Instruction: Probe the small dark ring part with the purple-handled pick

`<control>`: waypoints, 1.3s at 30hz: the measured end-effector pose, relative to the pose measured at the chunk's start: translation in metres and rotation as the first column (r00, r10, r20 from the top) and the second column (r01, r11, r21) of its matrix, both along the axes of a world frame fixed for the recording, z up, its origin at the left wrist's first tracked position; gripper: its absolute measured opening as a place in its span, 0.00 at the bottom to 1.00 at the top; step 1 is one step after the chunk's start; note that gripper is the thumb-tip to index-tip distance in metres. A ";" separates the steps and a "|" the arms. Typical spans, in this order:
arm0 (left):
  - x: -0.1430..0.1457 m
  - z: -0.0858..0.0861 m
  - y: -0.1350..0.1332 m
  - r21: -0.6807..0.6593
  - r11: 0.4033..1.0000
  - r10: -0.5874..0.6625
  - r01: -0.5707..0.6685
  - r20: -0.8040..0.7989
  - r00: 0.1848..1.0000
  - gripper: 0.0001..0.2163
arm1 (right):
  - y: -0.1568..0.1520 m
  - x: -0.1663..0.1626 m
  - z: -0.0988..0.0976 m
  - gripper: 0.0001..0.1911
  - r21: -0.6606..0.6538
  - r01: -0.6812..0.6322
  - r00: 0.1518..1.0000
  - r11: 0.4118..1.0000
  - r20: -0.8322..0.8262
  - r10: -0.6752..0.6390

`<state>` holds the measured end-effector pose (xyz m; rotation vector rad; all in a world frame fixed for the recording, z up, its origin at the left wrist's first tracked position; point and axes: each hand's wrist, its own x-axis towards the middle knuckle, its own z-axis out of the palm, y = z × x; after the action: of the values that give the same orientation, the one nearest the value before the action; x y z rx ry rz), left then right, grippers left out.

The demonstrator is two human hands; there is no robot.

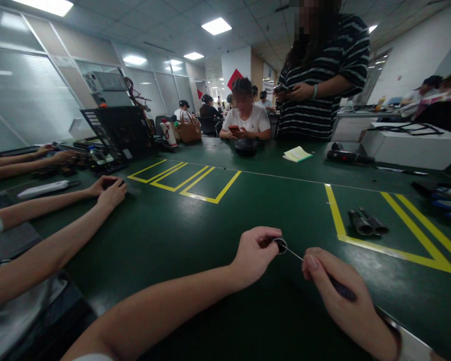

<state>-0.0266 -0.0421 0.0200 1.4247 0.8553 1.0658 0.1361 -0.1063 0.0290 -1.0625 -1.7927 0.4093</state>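
Near the middle of the table, my left hand is closed around a round metal tube. Its open end faces right, and the rest is hidden by the fingers. My right hand grips a thin-shafted hand tool with a dark handle that shows between thumb and palm. The narrow metal shaft points left, and its tip is at or inside the tube's mouth. To the right, two dark metal tubular parts lie side by side within a yellow taped outline.
The green table carries yellow tape outlines. At left, a co-worker's hands hold a small dark thing. Beyond lie folded paper, a black cylinder and a white box. A person in stripes stands opposite.
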 end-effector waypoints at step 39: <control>-0.001 -0.002 0.001 0.116 0.991 0.083 -0.072 -0.091 0.992 0.16 | 0.006 0.000 -0.006 0.18 -0.300 -0.002 0.972 0.954 -0.225 -0.069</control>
<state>-0.0271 -0.0411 0.0184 1.5577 0.9379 1.1265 0.1359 -0.1004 0.0226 -1.1964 -1.5310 0.7720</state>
